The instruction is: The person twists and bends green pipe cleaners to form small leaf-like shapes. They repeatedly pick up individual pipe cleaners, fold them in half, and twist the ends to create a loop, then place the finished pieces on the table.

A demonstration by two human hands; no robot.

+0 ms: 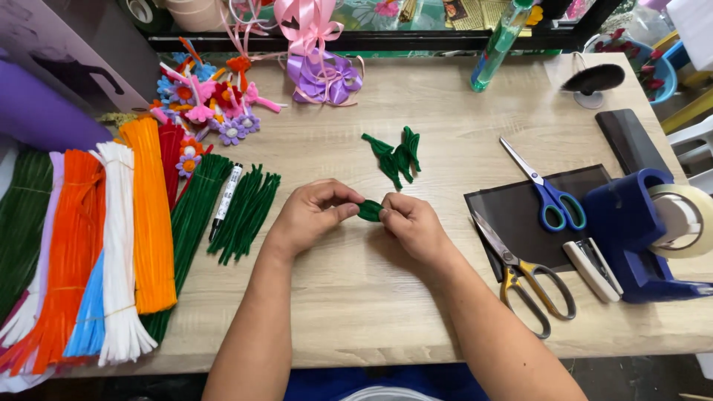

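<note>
While both hands meet above the middle of the wooden desk (pixel 416 96), the left hand (pixel 312 215) and right hand (pixel 416 226) each keep a narrow fingertip grip on one small green pipe-cleaner leaf (pixel 369 210), lying crosswise between them, equally near both.

Both forearms angle inward, left hand (pixel 310 215) and right hand (pixel 413 226) meeting fingertip to fingertip, fingers pinched
</note>
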